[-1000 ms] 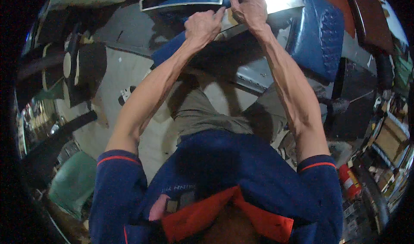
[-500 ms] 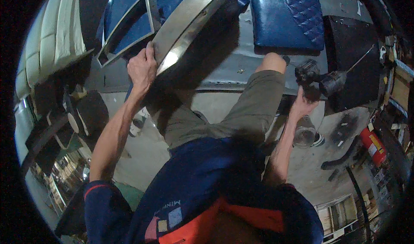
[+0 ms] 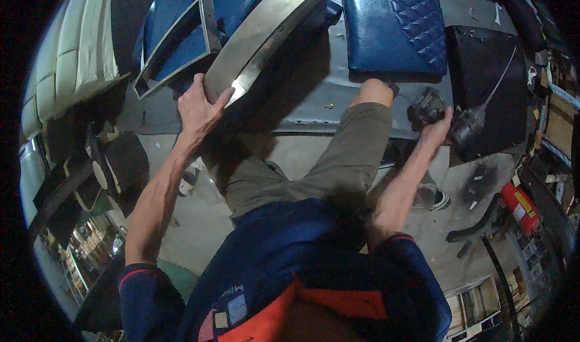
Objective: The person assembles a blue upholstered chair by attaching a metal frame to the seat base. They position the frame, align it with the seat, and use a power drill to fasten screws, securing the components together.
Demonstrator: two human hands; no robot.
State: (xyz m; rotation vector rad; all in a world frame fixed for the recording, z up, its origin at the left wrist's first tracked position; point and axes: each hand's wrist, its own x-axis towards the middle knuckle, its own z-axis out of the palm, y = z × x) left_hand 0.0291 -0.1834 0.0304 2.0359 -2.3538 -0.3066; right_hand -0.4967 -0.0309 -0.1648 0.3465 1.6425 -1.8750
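My left hand (image 3: 198, 111) grips the near end of a long curved piece with a shiny metal face (image 3: 260, 37), its thumb spread along the lower edge. Left of that hand lies an open curved frame (image 3: 208, 25) with a pale metal edge. My right hand (image 3: 440, 129) is smeared by motion beside a dark, bulky tool (image 3: 426, 107), whose kind I cannot make out. Whether the fingers close on it is hidden. Just to its right is a dark pot-like thing (image 3: 468, 125) with a long thin rod sticking out.
A blue quilted cushion (image 3: 386, 28) rests beyond my knee on the grey covered surface (image 3: 308, 109). A black box-like block (image 3: 489, 70) stands at the right. Pale ribbed padding (image 3: 78, 58) rises at far left. A red cylinder (image 3: 521, 208) lies on the floor at right.
My right hand has moved up and to the right alongside the dark tool. My left thumb has spread away from the fingers on the curved piece. The whole view has shifted slightly.
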